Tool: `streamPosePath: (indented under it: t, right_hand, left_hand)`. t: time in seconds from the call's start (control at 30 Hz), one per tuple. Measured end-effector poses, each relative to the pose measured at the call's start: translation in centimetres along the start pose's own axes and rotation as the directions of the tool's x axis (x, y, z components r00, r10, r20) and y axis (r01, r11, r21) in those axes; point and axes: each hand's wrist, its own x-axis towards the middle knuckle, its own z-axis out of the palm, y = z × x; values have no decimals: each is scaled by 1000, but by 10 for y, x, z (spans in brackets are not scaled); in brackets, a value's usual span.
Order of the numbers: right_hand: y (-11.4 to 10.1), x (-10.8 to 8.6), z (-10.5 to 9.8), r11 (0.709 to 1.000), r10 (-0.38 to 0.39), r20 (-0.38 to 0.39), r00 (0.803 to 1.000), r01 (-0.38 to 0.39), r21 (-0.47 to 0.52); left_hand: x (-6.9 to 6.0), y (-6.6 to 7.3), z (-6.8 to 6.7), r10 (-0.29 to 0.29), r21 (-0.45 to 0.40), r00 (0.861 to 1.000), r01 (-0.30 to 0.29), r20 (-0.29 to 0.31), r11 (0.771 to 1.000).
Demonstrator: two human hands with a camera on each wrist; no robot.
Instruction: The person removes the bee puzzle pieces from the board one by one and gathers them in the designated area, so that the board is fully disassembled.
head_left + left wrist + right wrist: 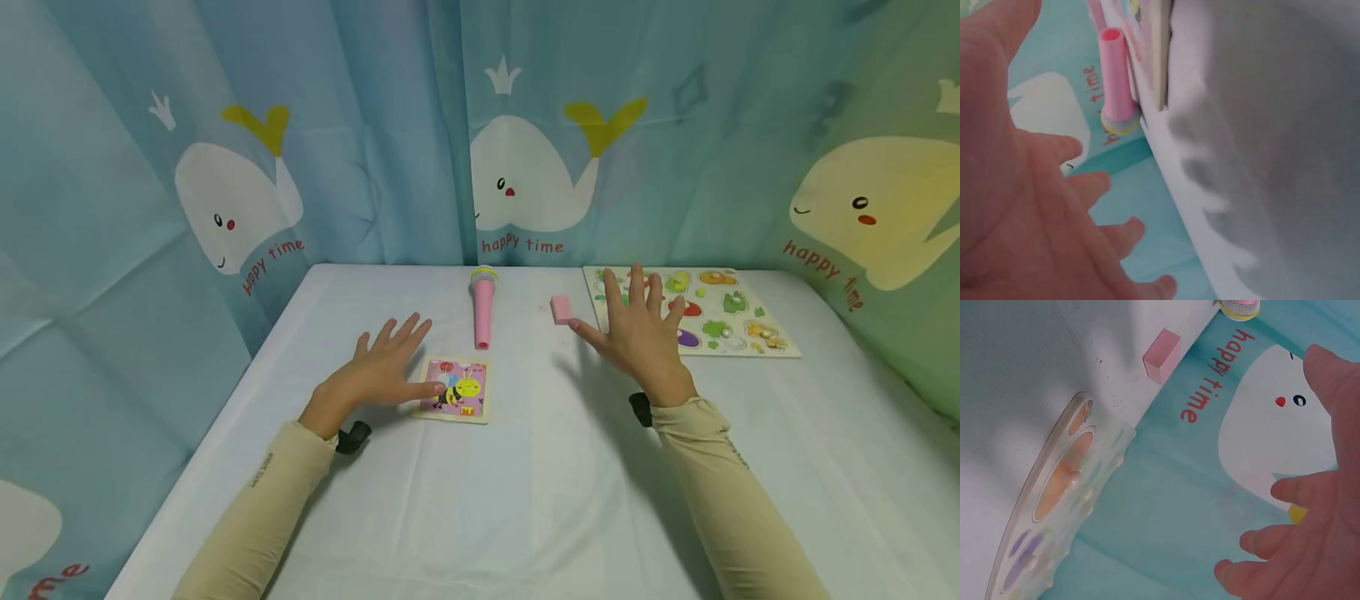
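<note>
My left hand [382, 372] hovers above the table with spread fingers, its thumb passing over a small square picture puzzle [474, 400] with a yellow bee on pink. Past that puzzle lies a pink toy microphone [483, 312] with a grey and yellow head. My right hand [641, 333] is raised and spread too, holding nothing. It covers part of a white peg puzzle board [757, 337] with vegetable pieces. Close to the right thumb in the head view is a pink block [561, 310], which also shows in the right wrist view, apart from the hand.
A white cloth covers the table [480, 517]. Blue curtains [405, 167] printed with whales hang right behind its far edge and along the left and right sides.
</note>
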Motion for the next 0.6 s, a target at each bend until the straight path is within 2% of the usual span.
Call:
streamPosePath:
  t: [0.23,0.43,0.6]
  right_hand:
    - [-1,2,1,999,17,57,998,-19,28]
    - [-1,2,1,999,8,82,997,-11,43]
    - [-5,4,2,997,0,134,991,-9,70]
  left_hand:
    - [-8,-3,6,-26,-40,997,29,68,999]
    - [-9,-4,8,-51,-44,989,58,139,997]
    - [-10,-5,7,-64,-32,985,70,161,997]
